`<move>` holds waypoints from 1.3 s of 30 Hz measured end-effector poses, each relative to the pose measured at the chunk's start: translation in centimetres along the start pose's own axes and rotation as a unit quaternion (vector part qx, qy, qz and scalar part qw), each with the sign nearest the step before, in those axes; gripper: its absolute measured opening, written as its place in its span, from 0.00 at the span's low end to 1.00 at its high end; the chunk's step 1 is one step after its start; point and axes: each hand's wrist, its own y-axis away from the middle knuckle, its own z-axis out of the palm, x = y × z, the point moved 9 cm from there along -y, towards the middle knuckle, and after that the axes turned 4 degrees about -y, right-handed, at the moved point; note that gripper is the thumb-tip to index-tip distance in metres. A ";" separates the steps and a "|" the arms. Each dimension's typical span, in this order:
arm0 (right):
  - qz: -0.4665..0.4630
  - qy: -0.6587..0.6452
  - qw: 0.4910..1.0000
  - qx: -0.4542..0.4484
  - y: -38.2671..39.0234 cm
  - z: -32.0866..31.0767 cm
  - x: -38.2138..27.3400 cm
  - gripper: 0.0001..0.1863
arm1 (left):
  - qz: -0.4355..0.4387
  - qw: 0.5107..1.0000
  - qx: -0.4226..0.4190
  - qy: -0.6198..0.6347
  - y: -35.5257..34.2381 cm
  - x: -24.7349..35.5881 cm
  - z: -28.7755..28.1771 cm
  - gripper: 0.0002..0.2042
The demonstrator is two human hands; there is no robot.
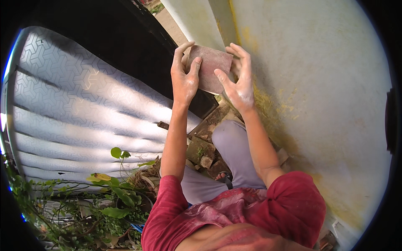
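A piece of reddish-brown sandpaper [212,69], dusted with white, is held up between my two hands. My left hand [186,82] grips its left edge, thumb on the face toward me and fingers curled round behind. At the right edge, my right hand [240,88] has its thumb against the same face, with its fingers bent behind the edge and partly hidden. White powder coats both hands. Whether the sandpaper is folded or backed by a block, I cannot tell.
A pale wall [322,83] with yellow patches rises close on my right. To the left hangs a patterned silvery sheet [83,104] beside a dark panel [104,37]. Leafy plants [113,201] grow at lower left. Broken bricks and rubble [205,154] lie around my feet.
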 end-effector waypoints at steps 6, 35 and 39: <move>-0.168 0.328 0.921 -0.130 2.7 2.1 -2.6 0.45 | 0.005 0.991 -0.037 -0.129 -0.9 2.9 1.2 0.11; -0.221 0.401 0.879 -0.136 5.4 0.8 -1.7 0.45 | -0.018 0.881 -0.365 -0.301 -2.8 4.5 6.5 0.19; -0.323 0.289 0.901 0.015 1.7 -0.2 -4.5 0.41 | -0.117 0.916 -0.317 -0.215 -4.7 5.7 6.4 0.27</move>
